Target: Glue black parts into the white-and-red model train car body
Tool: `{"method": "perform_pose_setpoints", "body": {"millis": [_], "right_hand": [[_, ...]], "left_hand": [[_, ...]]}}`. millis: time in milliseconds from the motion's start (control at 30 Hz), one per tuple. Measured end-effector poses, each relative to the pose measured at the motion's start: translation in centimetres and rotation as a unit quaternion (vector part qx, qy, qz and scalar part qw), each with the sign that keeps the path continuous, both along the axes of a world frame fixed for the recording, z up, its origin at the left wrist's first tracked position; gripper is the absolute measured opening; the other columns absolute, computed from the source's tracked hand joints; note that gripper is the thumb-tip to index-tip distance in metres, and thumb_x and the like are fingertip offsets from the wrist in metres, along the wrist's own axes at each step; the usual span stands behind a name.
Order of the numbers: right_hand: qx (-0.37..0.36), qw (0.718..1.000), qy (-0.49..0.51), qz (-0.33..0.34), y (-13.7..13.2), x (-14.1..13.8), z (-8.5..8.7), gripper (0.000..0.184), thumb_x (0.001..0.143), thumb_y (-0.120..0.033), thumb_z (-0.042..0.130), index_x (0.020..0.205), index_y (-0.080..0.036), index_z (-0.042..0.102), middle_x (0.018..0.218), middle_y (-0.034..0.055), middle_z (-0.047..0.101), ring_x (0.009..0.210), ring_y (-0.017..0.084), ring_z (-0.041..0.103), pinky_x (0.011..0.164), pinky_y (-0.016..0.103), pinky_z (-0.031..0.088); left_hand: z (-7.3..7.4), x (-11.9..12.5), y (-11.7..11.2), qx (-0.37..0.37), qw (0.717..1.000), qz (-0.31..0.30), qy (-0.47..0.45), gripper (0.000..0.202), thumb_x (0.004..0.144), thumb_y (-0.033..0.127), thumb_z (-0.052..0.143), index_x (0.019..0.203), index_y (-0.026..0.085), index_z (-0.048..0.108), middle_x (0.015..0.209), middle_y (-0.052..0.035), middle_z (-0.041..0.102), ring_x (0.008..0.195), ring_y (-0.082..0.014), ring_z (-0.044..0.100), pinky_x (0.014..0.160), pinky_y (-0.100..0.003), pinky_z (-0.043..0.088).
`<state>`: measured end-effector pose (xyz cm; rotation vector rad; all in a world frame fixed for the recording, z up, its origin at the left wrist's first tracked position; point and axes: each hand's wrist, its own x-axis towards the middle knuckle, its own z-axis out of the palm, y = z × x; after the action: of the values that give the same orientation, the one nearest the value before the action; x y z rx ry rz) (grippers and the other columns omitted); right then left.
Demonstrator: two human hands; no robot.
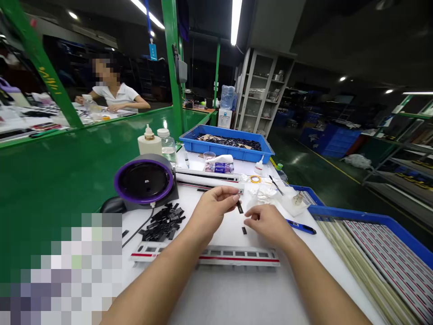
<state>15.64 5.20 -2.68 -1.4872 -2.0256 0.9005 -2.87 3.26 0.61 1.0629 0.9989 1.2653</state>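
Observation:
Between the fingertips of my left hand [216, 205] is a small black rectangular piece [240, 207], held above the white table. My right hand [267, 221] is just to the right of it, fingers curled and apart, with nothing visible in them. Another small black piece [244, 230] lies on the table below the hands. Nearer to me, a white model train car side [237, 256] with a red stripe and a row of window openings lies crosswise, partly covered by my left forearm. To the left is a heap of loose black pieces [164, 222].
A round purple-rimmed fan [144, 181] stands at left, near bottles [149, 144]. Behind are more train car sides [209, 176], a tissue pack [219, 165] and a blue bin [223, 146]. A blue pen-like tool [301, 226] and a crate [372, 216] are at right. A co-worker [117, 95] sits beyond.

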Motion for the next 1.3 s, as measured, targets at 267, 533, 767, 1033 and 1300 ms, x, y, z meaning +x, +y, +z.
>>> {"method": "perform_pose_setpoints", "body": {"millis": [267, 533, 767, 1033, 1300], "right_hand": [[-0.001, 0.922, 0.387, 0.027, -1.0, -0.3, 1.7, 0.024, 0.078, -0.034, 0.073, 0.090, -0.015, 0.065, 0.077, 0.0061, 0.068, 0.063, 0.017, 0.065, 0.047, 0.022, 0.048], [-0.247, 0.819, 0.498, 0.142, -0.5, 1.4, 1.6, 0.030, 0.065, -0.036, 0.083, 0.072, -0.014, 0.063, 0.054, -0.0003, 0.060, 0.036, 0.007, 0.047, 0.034, 0.015, 0.035], [-0.061, 0.877, 0.473, 0.059, -1.7, -0.8, 1.2, 0.026, 0.075, -0.039, 0.074, 0.074, -0.017, 0.061, 0.060, 0.0005, 0.061, 0.044, 0.011, 0.052, 0.042, 0.020, 0.042], [0.236, 0.917, 0.319, -0.035, -2.7, -1.8, 1.1, 0.011, 0.085, -0.026, 0.065, 0.080, -0.017, 0.068, 0.067, 0.0029, 0.065, 0.058, 0.014, 0.059, 0.057, 0.026, 0.049], [-0.151, 0.836, 0.481, 0.215, -1.2, 0.6, 1.3, 0.031, 0.073, -0.043, 0.076, 0.074, -0.015, 0.062, 0.056, 0.0000, 0.060, 0.037, 0.010, 0.049, 0.036, 0.020, 0.040]], "left_hand": [[0.0, 0.5, -0.1, 0.025, 0.999, 0.012, 0.043, 0.022, 0.071, 0.032, 0.074, 0.080, 0.017, 0.060, 0.075, 0.0010, 0.066, 0.077, -0.0146, 0.062, 0.078, -0.031, 0.047], [0.7, 0.3, -1.2, -0.006, 0.981, -0.194, -0.021, 0.030, 0.067, 0.024, 0.079, 0.088, 0.018, 0.059, 0.073, 0.0025, 0.067, 0.066, -0.0127, 0.065, 0.069, -0.028, 0.047], [0.9, 0.5, -1.2, 0.025, 0.995, -0.071, 0.072, 0.027, 0.065, 0.030, 0.079, 0.082, 0.019, 0.061, 0.069, 0.0014, 0.067, 0.070, -0.0156, 0.064, 0.070, -0.029, 0.049], [0.7, 0.8, -1.3, 0.053, 0.985, 0.055, 0.156, 0.022, 0.071, 0.032, 0.073, 0.084, 0.020, 0.061, 0.076, 0.0010, 0.068, 0.074, -0.0150, 0.064, 0.070, -0.027, 0.049], [0.9, 0.1, -1.3, -0.060, 0.970, -0.236, 0.014, 0.035, 0.060, 0.034, 0.079, 0.083, 0.019, 0.057, 0.063, 0.0039, 0.059, 0.056, -0.0103, 0.056, 0.058, -0.023, 0.042]]}}
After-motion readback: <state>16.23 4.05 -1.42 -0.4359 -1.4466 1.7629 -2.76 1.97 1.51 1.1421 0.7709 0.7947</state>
